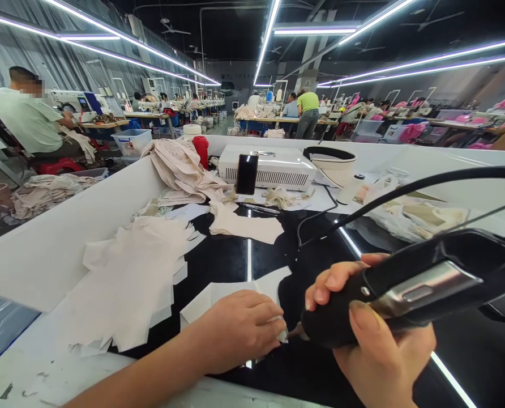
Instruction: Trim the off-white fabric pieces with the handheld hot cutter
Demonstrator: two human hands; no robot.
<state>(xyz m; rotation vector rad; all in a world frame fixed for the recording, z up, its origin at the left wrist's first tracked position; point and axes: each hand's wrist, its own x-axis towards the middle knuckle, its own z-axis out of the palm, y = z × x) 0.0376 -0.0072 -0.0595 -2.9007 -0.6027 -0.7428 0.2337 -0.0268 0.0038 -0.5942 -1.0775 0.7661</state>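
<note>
Over glossy black tabletop [227,260], left fingers [269,330] pinching crisp pale sheet [221,292], right fingers [335,276] wrapped round smooth black tool [418,292]

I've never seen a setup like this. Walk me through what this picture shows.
There is no robot here, just a person's two bare hands. One camera, worn on the head, looks forward and down, so you see roughly what the person sees. The right hand has a firm grip on a black handheld tool. The left hand rests on a pale cut piece, fingers curled at its edge. On the dark surface, a larger pale pile lies to the left. Farther back, a phone stands before a white vented box.
</note>
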